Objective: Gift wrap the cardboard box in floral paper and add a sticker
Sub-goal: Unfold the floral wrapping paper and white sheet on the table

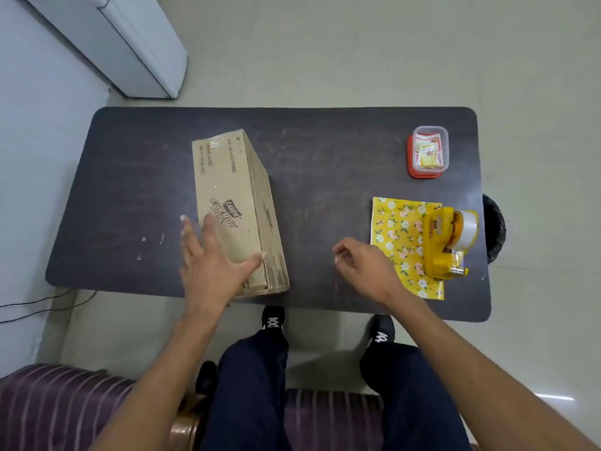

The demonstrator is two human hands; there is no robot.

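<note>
Box: the cardboard box (pixel 237 209) lies flat on the dark table (pixel 325 151), long way pointing away from the person. It is bare, with no paper on it yet.
Left hand: the left hand (pixel 211 258) is over the near end of the box, fingers spread wide and thumb out toward the box's right edge. It looks like it rests on the top, but I cannot tell for sure if it touches.
Right hand: the right hand (pixel 361 265) hangs over the table to the right of the box, near its front corner. Its fingers are loosely curled and hold nothing.
Paper: the floral paper (pixel 396 242) is yellow with small flowers. It lies folded flat, well to the right of the box.
Tape: a yellow tape holder (pixel 448 245) sits on the edge of the paper that is away from the box.
Tub: a little tub (pixel 446 148) stands right of the box, past its far end. The small cards (pixel 428 154) inside may be the stickers, but they are too small to be sure.
How the box will feel: I think it is stiff, with hard corners. It is big, so it needs two hands, one on each long side. I cannot tell if it is heavy.
How the paper will feel: I think it is thin, light and easy to tear or crease. Lift the tape holder off first, then pick the paper up by an edge.
How far along: the wrapping has not begun.
</note>
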